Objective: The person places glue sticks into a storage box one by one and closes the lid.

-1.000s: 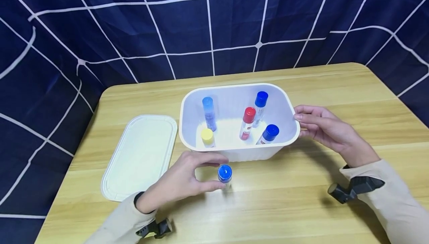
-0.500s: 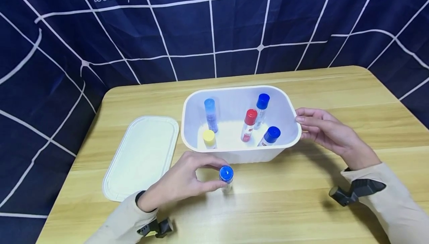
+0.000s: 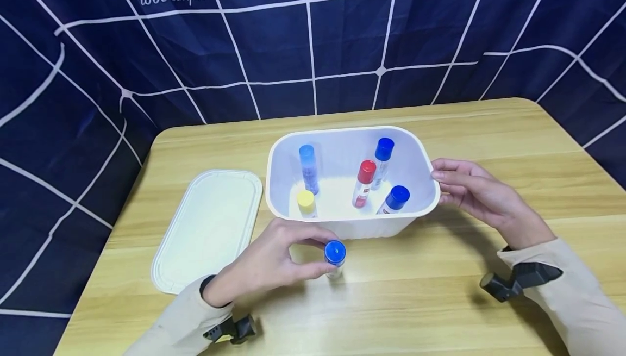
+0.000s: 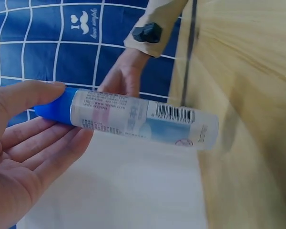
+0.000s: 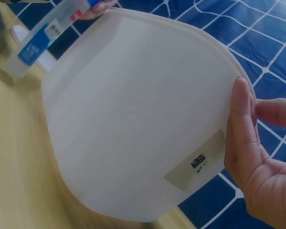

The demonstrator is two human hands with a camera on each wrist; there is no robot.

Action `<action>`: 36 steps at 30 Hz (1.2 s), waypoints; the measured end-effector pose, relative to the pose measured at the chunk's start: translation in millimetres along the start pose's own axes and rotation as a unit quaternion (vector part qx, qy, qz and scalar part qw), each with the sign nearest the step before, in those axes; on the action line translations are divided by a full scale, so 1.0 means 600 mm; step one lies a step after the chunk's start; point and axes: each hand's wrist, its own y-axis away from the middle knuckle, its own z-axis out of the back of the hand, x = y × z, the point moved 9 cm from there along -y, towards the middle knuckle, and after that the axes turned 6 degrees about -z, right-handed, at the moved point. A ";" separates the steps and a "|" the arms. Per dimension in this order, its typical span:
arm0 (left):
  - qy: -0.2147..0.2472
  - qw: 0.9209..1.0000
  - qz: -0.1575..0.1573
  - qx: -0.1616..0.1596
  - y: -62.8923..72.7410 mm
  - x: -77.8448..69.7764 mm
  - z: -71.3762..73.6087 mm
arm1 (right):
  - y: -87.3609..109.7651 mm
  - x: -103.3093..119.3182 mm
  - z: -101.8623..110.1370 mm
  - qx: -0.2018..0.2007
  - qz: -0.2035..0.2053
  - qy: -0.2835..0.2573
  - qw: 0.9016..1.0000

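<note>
My left hand (image 3: 280, 255) pinches the blue cap of a clear glue stick (image 3: 335, 254) between thumb and fingers, in front of the white plastic bin (image 3: 362, 226). Seen from the left wrist, the glue stick (image 4: 143, 119) has a printed label with a barcode, and its bottom end is close over the table. My right hand (image 3: 481, 195) holds the bin's right rim, thumb at the edge and fingers against the outer wall. Inside the bin stand a light-blue-capped stick (image 3: 308, 168), a yellow-capped one (image 3: 306, 202), a red-capped one (image 3: 364, 183) and two dark-blue-capped ones (image 3: 383, 152).
A white lid (image 3: 207, 228) lies flat on the wooden table (image 3: 391, 301), left of the bin. Behind the table hangs a dark blue cloth (image 3: 347, 35) with white lines. A printed sticker (image 5: 198, 162) is on the bin's outer wall.
My left hand has shifted slightly to the right with the glue stick. The right hand keeps its place on the bin's rim. The whole head view has drifted a little.
</note>
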 end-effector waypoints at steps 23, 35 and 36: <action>0.030 0.984 -0.170 -0.039 -0.068 -0.105 0.059 | -0.001 -0.003 -0.004 0.007 -0.002 -0.008 1.000; 0.025 0.977 -0.197 -0.080 -0.076 -0.118 0.083 | -0.002 -0.003 -0.002 -0.005 -0.006 -0.011 1.000; 0.025 0.976 -0.198 -0.084 -0.078 -0.118 0.085 | -0.001 -0.002 -0.001 -0.005 -0.005 -0.016 1.000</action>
